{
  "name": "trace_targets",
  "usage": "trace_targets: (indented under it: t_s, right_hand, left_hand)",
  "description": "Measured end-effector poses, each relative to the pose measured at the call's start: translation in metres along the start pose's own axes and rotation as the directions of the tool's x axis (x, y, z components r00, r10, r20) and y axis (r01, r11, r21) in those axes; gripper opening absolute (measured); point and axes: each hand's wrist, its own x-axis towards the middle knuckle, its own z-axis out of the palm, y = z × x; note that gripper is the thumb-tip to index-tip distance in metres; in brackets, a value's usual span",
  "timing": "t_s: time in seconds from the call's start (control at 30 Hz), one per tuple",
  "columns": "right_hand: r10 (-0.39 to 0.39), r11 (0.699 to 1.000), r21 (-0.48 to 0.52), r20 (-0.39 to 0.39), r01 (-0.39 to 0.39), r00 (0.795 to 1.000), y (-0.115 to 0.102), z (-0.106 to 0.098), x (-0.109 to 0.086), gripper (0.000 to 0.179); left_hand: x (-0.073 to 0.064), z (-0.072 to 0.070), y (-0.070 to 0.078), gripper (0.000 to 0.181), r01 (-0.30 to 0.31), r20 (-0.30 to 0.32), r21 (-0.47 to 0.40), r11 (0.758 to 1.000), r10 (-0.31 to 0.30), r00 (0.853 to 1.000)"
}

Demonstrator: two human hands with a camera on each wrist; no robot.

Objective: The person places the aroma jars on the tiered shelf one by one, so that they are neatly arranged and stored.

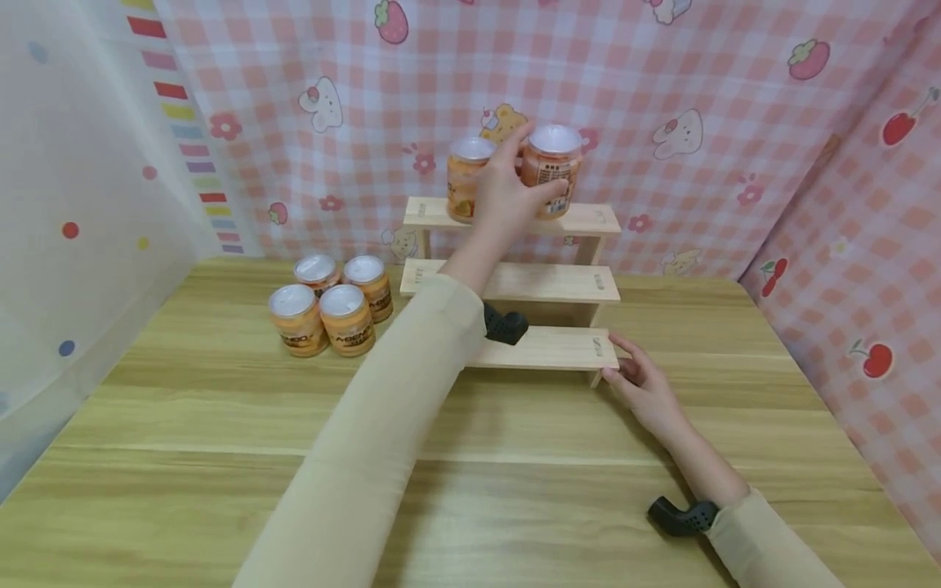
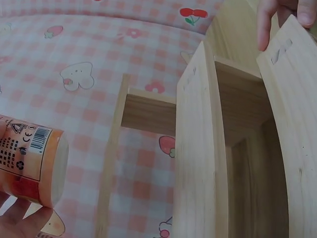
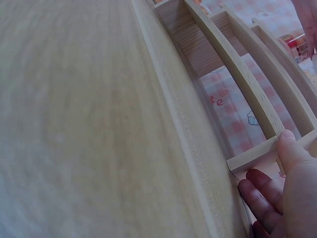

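My left hand [image 1: 506,196] grips an orange-labelled can [image 1: 553,163] with a pale lid, at the right part of the top step of a wooden three-step display rack [image 1: 591,217]. In the left wrist view, the can's [image 2: 37,163] base stands off the step's edge, with fingertips below its label. A second can [image 1: 461,184] stands on the top step to the left, partly behind my left hand. Low on the right, my right hand [image 1: 653,400] pinches the end of the bottom step; the right wrist view shows the thumb [image 3: 290,146] on the frame's corner.
Several similar cans [image 1: 347,318] stand grouped on the wooden table [image 1: 515,506], left of the rack. A pink checked cloth [image 1: 294,155] hangs close behind the rack, and another cloth [image 1: 867,269] borders the right side. My left forearm crosses in front of the lower steps.
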Motion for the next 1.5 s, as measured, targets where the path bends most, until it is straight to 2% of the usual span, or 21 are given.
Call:
trace_targets:
  t_s: [0.13, 0.4, 0.73, 0.8, 0.97, 1.07, 1.3, 1.5]
  right_hand:
    - [-0.011, 1.000, -0.009, 0.006, 0.011, 1.000, -0.001, 0.000, -0.001, 0.057]
    - [-0.016, 1.000, 0.000, 0.002, 0.016, 1.000, 0.000, -0.001, -0.001, 0.057]
    - [-0.009, 1.000, 0.002, -0.001, 0.009, 1.000, -0.001, 0.000, -0.002, 0.057]
    - [-0.003, 1.000, -0.005, 0.003, 0.003, 1.000, 0.000, 0.000, -0.001, 0.057]
    - [0.005, 0.999, -0.042, 0.006, -0.004, 1.000, 0.001, -0.001, -0.001, 0.057]
    - [0.001, 0.998, -0.059, 0.001, -0.001, 1.000, 0.001, -0.002, -0.001, 0.057]
    - [-0.004, 0.999, -0.051, 0.000, 0.004, 1.000, 0.000, -0.001, -0.001, 0.057]
    - [-0.007, 0.999, -0.048, -0.001, 0.007, 1.000, -0.002, 0.000, -0.001, 0.056]
  left_hand:
    - [0.005, 0.005, -0.003, 0.081, 0.021, -0.001, 0.010, 1.000, -0.021, 1.000]
    - [0.009, 0.016, -0.009, 0.083, 0.048, -0.003, 0.112, 0.993, -0.048, 0.999]
    - [0.009, 0.021, -0.018, 0.082, 0.039, -0.009, 0.103, 0.994, -0.039, 0.999]
    - [0.009, 0.021, -0.019, 0.082, 0.054, -0.006, 0.108, 0.993, -0.054, 0.999]
    - [0.009, 0.021, -0.021, 0.082, 0.092, 0.023, 0.140, 0.986, -0.096, 0.995]
    - [0.009, 0.022, -0.022, 0.082, 0.084, 0.050, 0.153, 0.985, -0.092, 0.994]
    - [0.006, 0.024, -0.024, 0.081, 0.063, 0.068, 0.163, 0.985, -0.075, 0.995]
    - [0.001, 0.023, -0.021, 0.085, 0.074, 0.089, 0.148, 0.986, -0.088, 0.992]
